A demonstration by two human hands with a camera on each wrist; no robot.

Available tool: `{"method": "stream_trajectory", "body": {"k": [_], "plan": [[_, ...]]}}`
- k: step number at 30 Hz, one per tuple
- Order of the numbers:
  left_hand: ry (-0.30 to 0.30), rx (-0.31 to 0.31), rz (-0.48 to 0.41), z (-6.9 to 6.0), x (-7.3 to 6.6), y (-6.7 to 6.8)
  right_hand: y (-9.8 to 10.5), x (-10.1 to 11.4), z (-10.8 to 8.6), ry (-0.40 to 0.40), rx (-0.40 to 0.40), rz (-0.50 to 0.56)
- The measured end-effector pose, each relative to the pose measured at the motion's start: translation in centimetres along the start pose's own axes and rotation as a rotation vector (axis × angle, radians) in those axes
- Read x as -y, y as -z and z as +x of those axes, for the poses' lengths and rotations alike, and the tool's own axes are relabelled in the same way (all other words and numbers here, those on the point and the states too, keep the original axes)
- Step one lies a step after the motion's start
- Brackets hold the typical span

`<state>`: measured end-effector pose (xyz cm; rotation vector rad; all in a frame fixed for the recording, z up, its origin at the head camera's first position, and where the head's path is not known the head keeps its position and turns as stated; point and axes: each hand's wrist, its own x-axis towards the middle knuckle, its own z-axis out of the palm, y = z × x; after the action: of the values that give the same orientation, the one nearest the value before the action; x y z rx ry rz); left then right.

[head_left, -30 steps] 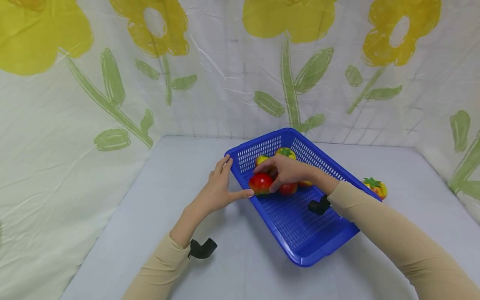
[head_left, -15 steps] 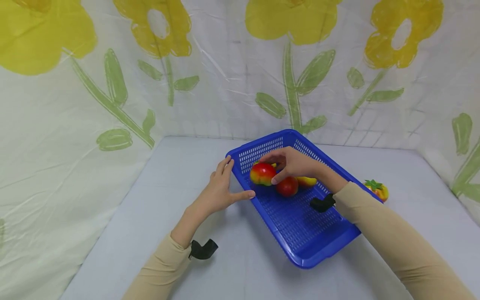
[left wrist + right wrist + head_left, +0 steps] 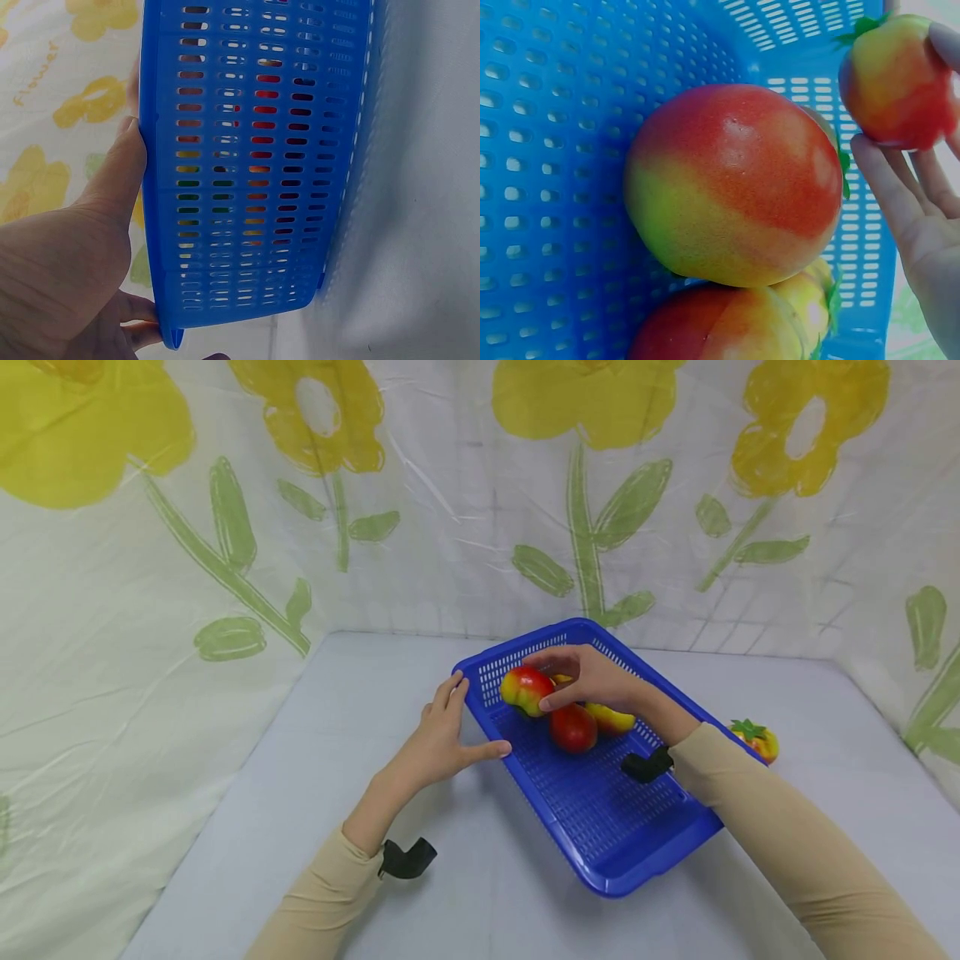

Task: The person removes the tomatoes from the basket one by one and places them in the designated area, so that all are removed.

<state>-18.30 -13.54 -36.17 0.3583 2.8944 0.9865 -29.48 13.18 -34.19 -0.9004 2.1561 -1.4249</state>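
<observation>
My right hand [image 3: 596, 681] is inside the blue plastic basket [image 3: 592, 877] and holds a red-and-yellow tomato [image 3: 527, 690] between thumb and fingers. In the right wrist view the held tomato [image 3: 900, 82] has green leaves at its top, and it is raised above the other fruit. My left hand [image 3: 435, 739] rests on the basket's left corner, fingertips and thumb spread along the rim. The left wrist view shows the left thumb [image 3: 124, 169] against the rim. A red mango [image 3: 573, 729] lies below my right hand, beside a yellow-and-red fruit [image 3: 611, 720].
Another tomato [image 3: 756, 739] lies on the white table [image 3: 315, 727] outside the basket's right side, partly hidden by the rim. A flower-print curtain [image 3: 465, 502] hangs behind the table. More fruit is partly hidden under my right hand.
My right hand has lifted the tomato up from the basket floor and slightly toward the far end, tilting it. The mango below is more exposed. My left hand has stayed put.
</observation>
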Motion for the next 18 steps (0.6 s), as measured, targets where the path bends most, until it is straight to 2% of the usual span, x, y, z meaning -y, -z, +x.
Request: {"method": "stream_trajectory", "body": {"k": [6, 18], "plan": [[-0.005, 0.001, 0.001, -0.01, -0.03, 0.04, 0.08, 0.06, -0.03, -0.002, -0.023, -0.036], [-0.008, -0.002, -0.006, -0.07, -0.04, 0.06, 0.05, -0.05, -0.04, 0.015, -0.037, -0.012]]}}
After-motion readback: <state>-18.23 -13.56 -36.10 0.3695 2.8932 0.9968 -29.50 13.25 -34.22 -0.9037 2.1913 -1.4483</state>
